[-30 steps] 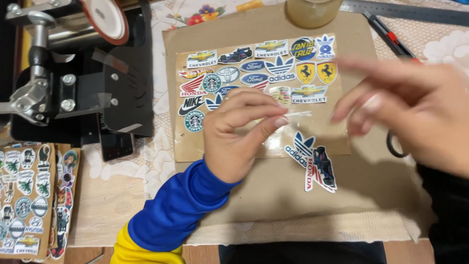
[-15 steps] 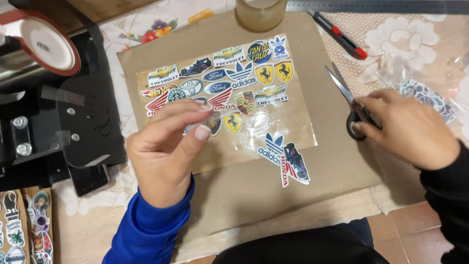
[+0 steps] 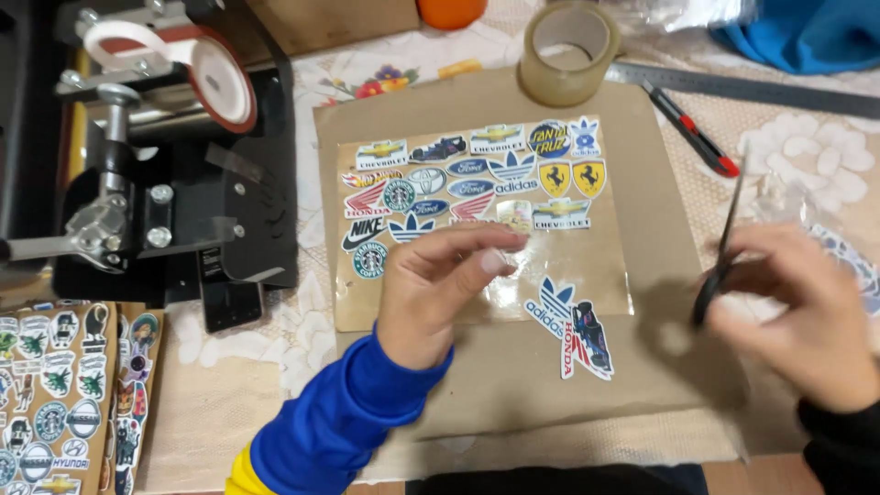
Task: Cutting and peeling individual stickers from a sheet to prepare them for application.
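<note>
My left hand, in a blue sleeve, pinches a small clear-backed sticker piece between thumb and fingertips, just above a glossy sheet covered with several logo stickers. The sheet lies on a brown cardboard board. My right hand holds black scissors upright, blades pointing up, over the board's right edge. Two loose stickers lie on the board between my hands.
A black mug heat press stands at left. Sticker-covered panels lie at lower left. A tape roll, a red-tipped cutter and a metal ruler lie at the back. Clear plastic film sits at right.
My right hand has lifted the scissors off the table and raised them upright. My left hand keeps pinching the small piece over the sheet; the view shifted.
</note>
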